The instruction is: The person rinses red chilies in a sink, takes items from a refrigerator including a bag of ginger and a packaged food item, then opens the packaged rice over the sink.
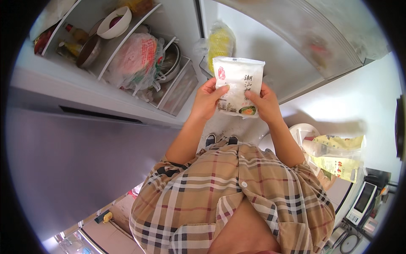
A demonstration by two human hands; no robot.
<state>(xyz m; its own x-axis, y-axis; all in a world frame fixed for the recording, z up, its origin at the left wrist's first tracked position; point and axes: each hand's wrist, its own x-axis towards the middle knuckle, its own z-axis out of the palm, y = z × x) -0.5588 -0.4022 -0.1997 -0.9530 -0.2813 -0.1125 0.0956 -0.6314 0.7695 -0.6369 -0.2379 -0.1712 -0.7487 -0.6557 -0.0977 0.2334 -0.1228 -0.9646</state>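
Both hands hold a white printed food packet (236,85) upright in front of the body, its front facing me. My left hand (207,98) grips the packet's left edge, the thumb lying on its front. On the right edge my right hand (265,100) pinches it the same way. Dark characters, a red seal and a small food picture mark the packet; what it contains is hidden. Just behind its top left is a yellow net-like item in a clear plastic bag (220,41).
An open refrigerator's shelves (128,43) hold a white bowl (114,23), a bagged bundle (138,60), pots and bottles. The refrigerator door (88,158) stands at left. At right are a stool (304,128) with yellow packaging (336,165) and a microwave oven (363,201).
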